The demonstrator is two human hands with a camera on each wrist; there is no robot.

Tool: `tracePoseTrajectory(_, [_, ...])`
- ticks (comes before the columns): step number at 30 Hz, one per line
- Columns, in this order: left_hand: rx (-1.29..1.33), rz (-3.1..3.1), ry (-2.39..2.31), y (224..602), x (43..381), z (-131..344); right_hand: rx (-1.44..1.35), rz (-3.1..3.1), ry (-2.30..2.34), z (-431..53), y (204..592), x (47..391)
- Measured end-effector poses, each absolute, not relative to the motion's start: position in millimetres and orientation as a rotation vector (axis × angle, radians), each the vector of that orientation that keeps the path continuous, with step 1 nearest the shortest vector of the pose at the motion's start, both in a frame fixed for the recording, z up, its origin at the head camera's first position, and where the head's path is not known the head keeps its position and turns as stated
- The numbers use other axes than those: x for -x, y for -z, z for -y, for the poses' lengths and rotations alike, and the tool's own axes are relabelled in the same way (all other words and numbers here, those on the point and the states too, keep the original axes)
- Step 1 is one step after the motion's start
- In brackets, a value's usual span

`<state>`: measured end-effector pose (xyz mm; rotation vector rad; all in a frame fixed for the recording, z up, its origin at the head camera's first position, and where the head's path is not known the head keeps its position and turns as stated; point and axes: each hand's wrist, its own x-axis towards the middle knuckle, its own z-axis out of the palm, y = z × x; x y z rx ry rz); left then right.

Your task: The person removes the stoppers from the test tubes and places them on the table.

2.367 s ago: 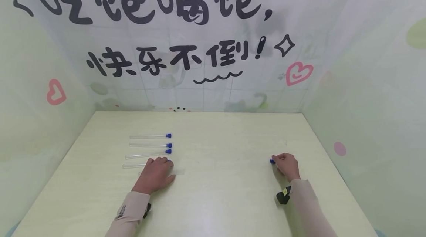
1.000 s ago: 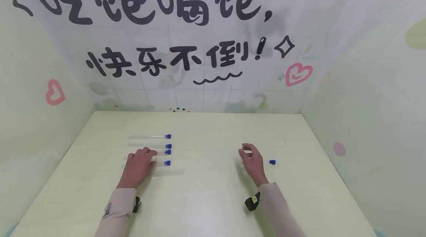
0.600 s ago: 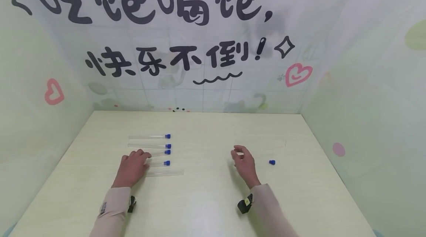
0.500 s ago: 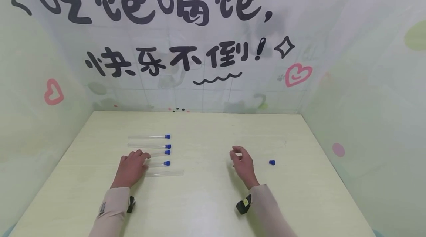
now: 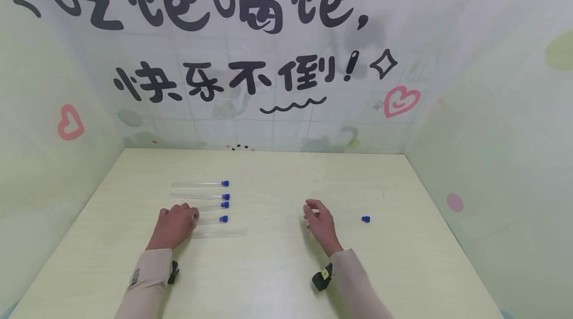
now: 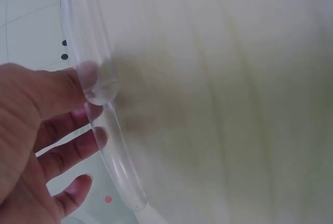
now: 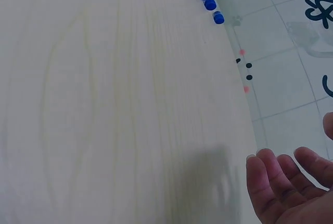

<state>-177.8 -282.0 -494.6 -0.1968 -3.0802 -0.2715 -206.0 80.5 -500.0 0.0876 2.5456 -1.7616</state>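
Note:
My left hand is over the left ends of the nearer clear test tubes. In the left wrist view, thumb and fingertips appear through the round ends of two tubes; whether they press on them is unclear. Several tubes lie in a row, with blue caps at their right ends. The nearest tube has no cap, and its left end is hidden behind the hand. My right hand hovers over the table, fingers loosely bent, holding nothing. A loose blue cap lies to its right.
The pale wooden table reaches back to a printed curtain with black writing. Light curtains also stand at both sides. A small black camera sits on the right wrist.
The right hand has let go of the blue cap, left it on the table and moved left. The left hand has slid leftward along the tubes, uncovering more of the nearest one.

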Motion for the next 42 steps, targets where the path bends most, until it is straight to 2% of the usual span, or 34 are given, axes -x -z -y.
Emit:
tracePoseTrajectory(12, [0.284, 2.926, 0.246, 491, 177, 274, -0.020, -2.430, 1.753, -66, 501, 202])
tracePoseTrajectory(42, [0.405, 2.757, 0.123, 483, 179, 217, 0.064, -2.332, 1.767, -39, 499, 198])
